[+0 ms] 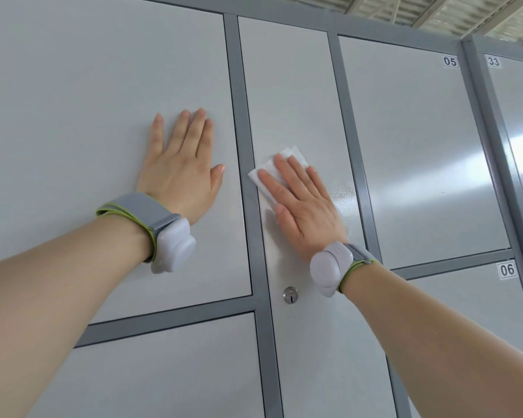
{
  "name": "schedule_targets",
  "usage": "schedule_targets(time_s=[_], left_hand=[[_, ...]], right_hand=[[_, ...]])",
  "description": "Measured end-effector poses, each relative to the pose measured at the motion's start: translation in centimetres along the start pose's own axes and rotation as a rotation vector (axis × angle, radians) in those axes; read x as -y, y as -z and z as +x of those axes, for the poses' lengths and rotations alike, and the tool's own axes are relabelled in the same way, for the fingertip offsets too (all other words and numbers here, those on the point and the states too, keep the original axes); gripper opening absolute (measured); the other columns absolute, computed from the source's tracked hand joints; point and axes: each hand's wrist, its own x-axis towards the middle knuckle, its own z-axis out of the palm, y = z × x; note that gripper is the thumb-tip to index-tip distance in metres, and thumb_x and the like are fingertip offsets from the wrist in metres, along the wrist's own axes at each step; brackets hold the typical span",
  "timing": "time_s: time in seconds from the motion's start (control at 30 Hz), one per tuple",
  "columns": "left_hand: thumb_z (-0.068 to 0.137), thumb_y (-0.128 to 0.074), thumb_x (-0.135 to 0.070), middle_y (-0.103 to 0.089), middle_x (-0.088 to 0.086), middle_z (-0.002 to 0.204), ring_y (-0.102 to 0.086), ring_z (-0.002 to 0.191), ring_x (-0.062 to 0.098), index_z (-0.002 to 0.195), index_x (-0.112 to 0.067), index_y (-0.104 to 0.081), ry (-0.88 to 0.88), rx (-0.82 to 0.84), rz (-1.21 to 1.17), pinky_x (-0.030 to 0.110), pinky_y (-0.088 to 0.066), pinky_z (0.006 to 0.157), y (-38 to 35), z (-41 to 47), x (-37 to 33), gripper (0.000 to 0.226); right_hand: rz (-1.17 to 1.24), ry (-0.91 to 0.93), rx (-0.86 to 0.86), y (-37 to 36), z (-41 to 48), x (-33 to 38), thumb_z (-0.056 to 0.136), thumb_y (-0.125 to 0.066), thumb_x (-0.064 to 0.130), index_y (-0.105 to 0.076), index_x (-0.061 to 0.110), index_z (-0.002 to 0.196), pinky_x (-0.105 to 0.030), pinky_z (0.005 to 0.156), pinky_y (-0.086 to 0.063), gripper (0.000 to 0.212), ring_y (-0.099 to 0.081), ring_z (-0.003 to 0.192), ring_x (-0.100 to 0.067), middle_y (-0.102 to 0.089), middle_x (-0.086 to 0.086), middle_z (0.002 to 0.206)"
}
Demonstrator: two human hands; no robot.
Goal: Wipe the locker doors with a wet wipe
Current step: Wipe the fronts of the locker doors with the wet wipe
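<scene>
Across the wall of grey lockers (pixel 411 140) in front of me, the narrow middle door (pixel 296 95) is the one I am working on; it runs tall and thin, its long axis up and down, between two darker frame strips. My right hand (pixel 302 206) lies flat on it, and my left hand (pixel 181 173) lies flat on the wider door (pixel 88 116) beside it, on the other side of the frame strip (pixel 242 146).

Under my right fingers (pixel 287 179) sits the wet wipe (pixel 284 167), pressed against the door, its white corners showing above and to the left of my fingertips. These fingers are stretched out straight and close together, not curled round the wipe; they only pin it to the metal. A damp sheen shows on the door just to the right of this hand, so I judge the dry part lies up and to the left, the way my fingers point.

My left fingers (pixel 191 128) are spread open and hold nothing; they merely brace on the door. Below my right wrist, the small keyhole (pixel 290 295) sits clear of the wipe.
</scene>
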Motion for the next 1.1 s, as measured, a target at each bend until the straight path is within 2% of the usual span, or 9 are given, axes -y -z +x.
schedule_targets(time_s=[0.2, 0.3, 0.4, 0.6, 0.7, 0.8, 1.0, 1.1], left_hand=[[0.095, -0.016, -0.036, -0.001, 0.011, 0.159, 0.001, 0.146, 0.025, 0.15, -0.001, -0.003, 0.012, -0.014, 0.016, 0.047, 0.011, 0.115, -0.5, -0.1, -0.5, 0.066], [0.097, -0.018, -0.035, -0.001, 0.011, 0.159, 0.001, 0.146, 0.025, 0.15, -0.001, -0.003, 0.013, -0.025, 0.022, 0.047, 0.01, 0.115, -0.5, 0.1, -0.4, 0.065], [0.097, -0.019, -0.035, -0.001, 0.012, 0.159, 0.001, 0.146, 0.025, 0.15, -0.001, -0.003, 0.013, -0.025, 0.007, 0.047, 0.01, 0.115, -0.6, 0.1, -0.4, 0.065], [0.096, -0.016, -0.035, 0.0, 0.012, 0.159, 0.001, 0.146, 0.026, 0.15, -0.001, -0.002, 0.013, -0.024, 0.006, 0.048, 0.009, 0.115, -0.6, 0.0, -0.5, 0.066], [0.096, -0.018, -0.035, -0.001, 0.012, 0.159, 0.0, 0.146, 0.026, 0.15, 0.0, -0.003, 0.013, -0.029, -0.003, 0.048, 0.009, 0.115, -0.5, 0.0, -0.5, 0.065], [0.097, -0.021, -0.034, -0.002, 0.013, 0.159, 0.0, 0.146, 0.026, 0.15, 0.0, -0.004, 0.01, -0.033, -0.011, 0.048, 0.009, 0.115, -0.5, 0.0, -0.5, 0.065], [0.099, -0.023, -0.034, -0.001, 0.013, 0.159, 0.001, 0.146, 0.026, 0.15, 0.0, -0.003, 0.004, -0.029, -0.016, 0.048, 0.01, 0.115, -0.5, 0.0, -0.5, 0.064], [0.098, -0.022, -0.034, 0.0, 0.013, 0.159, 0.001, 0.146, 0.026, 0.15, 0.0, -0.003, 0.008, -0.024, -0.011, 0.048, 0.01, 0.115, -0.5, 0.0, -0.5, 0.064]], right_hand=[[0.101, -0.269, -0.14, 0.1, 0.0, -0.8, 0.089, -0.023, 0.015, -0.03, 0.005, 0.148, -0.027, 0.12, -0.003, 0.06, -0.02, 0.146, -0.019, -0.029, -0.008, 0.155], [0.115, -0.32, -0.157, 0.2, 0.6, -1.2, 0.087, -0.027, 0.006, -0.034, 0.003, 0.145, -0.029, 0.12, -0.004, 0.059, -0.018, 0.146, -0.02, -0.028, -0.008, 0.155], [0.062, -0.323, -0.121, 0.1, 0.9, -1.5, 0.088, -0.026, 0.007, -0.032, 0.007, 0.148, -0.028, 0.12, -0.001, 0.06, -0.013, 0.147, -0.02, -0.023, -0.006, 0.158], [0.003, -0.247, -0.022, 0.4, 1.2, -0.9, 0.093, -0.022, 0.014, -0.021, 0.01, 0.151, -0.027, 0.119, 0.003, 0.058, -0.006, 0.148, -0.018, -0.014, -0.004, 0.16], [-0.006, -0.159, 0.009, 0.3, 0.9, -0.1, 0.095, -0.019, 0.02, -0.022, 0.009, 0.151, -0.025, 0.118, 0.004, 0.056, -0.009, 0.148, -0.019, -0.016, -0.006, 0.159], [-0.004, -0.088, 0.041, 0.1, 0.6, 0.8, 0.094, -0.016, 0.025, -0.024, 0.006, 0.149, -0.029, 0.119, 0.001, 0.06, -0.013, 0.147, -0.022, -0.02, -0.009, 0.158], [-0.012, 0.025, 0.057, -0.2, -1.0, 1.9, 0.096, -0.027, 0.023, -0.03, 0.005, 0.148, -0.035, 0.12, -0.007, 0.055, -0.018, 0.146, -0.024, -0.025, -0.011, 0.156], [-0.023, 0.058, 0.088, 0.0, -1.9, 1.9, 0.096, -0.026, 0.027, -0.029, 0.005, 0.148, -0.037, 0.12, -0.008, 0.057, -0.017, 0.146, -0.024, -0.024, -0.011, 0.156]])
